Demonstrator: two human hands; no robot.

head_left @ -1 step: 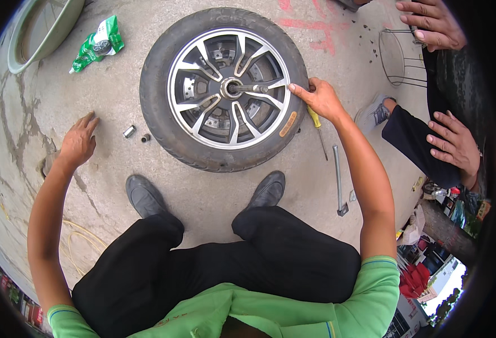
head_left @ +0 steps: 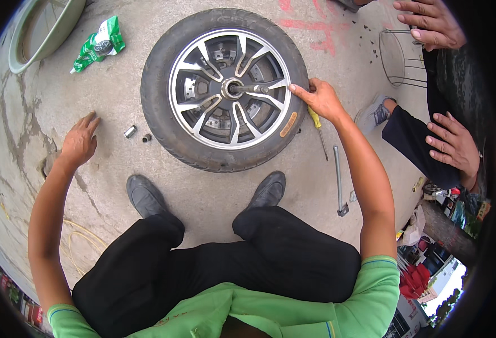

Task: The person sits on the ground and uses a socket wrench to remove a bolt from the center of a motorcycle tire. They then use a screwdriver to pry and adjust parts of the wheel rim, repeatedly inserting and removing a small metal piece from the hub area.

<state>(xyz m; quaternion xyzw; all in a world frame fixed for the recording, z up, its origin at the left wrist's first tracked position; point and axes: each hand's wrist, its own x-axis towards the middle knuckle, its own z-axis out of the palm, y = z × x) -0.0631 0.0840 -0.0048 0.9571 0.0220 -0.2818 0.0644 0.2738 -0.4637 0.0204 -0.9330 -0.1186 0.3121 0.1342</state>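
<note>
A wheel with a black tyre [head_left: 175,143] and silver-and-black spoked rim lies flat before me, a shaft [head_left: 253,88] sticking out of its hub [head_left: 232,87]. My right hand [head_left: 318,98] grips its right side, thumb on top and fingers round the tyre's edge. Just beneath that hand lies a yellow-handled screwdriver [head_left: 316,121], with a long steel wrench [head_left: 338,174] lower down. My left hand [head_left: 80,141] rests open on the concrete ground, left of a silver socket [head_left: 130,131] and a small dark socket [head_left: 146,138].
A green pouch [head_left: 97,48] and a basin [head_left: 68,17] lie at upper left. At right are another person's hands [head_left: 450,146] and leg [head_left: 408,143], beside a wire stand [head_left: 394,84]. A yellow hose [head_left: 82,234] runs at lower left; cluttered items [head_left: 414,279] are at lower right.
</note>
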